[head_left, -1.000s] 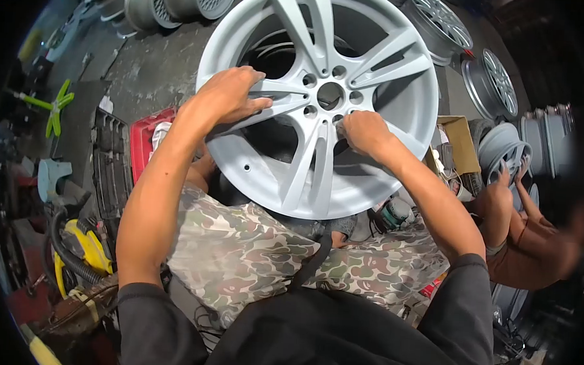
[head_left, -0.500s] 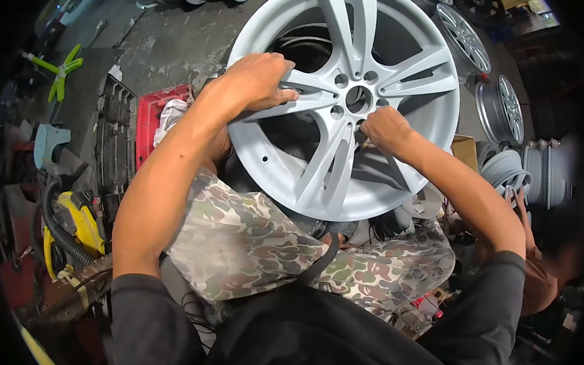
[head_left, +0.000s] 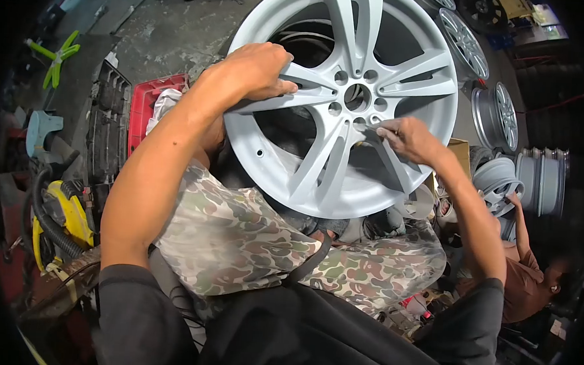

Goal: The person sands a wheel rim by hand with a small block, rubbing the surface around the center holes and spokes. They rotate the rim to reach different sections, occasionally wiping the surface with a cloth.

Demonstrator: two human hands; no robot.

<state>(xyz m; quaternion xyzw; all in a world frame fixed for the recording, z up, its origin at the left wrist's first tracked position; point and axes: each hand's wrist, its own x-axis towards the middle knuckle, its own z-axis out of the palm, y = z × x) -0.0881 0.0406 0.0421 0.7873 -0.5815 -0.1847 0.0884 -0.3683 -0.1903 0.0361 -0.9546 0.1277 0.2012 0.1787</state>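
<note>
A pale grey alloy wheel rim [head_left: 434, 117] with paired spokes stands tilted against my camouflage-trousered knees [head_left: 249, 240]. My left hand [head_left: 258, 68] grips a spoke on the rim's left side, fingers curled over it. My right hand [head_left: 406, 137] rests on a lower right spoke just below the hub [head_left: 357, 97], fingers pinched on a small dark piece, likely sandpaper, pressed to the metal.
Several other rims [head_left: 494, 114] lean at the right and top. A person in a brown shirt [head_left: 527, 287] crouches at the right by another rim. A red crate [head_left: 144, 108], a black grille [head_left: 107, 113] and a yellow vacuum with hose [head_left: 65, 220] stand at the left.
My right hand has slid from beside the hub down and right along the spoke. My left hand keeps its grip. The view has shifted slightly, and the rim sits a little higher.
</note>
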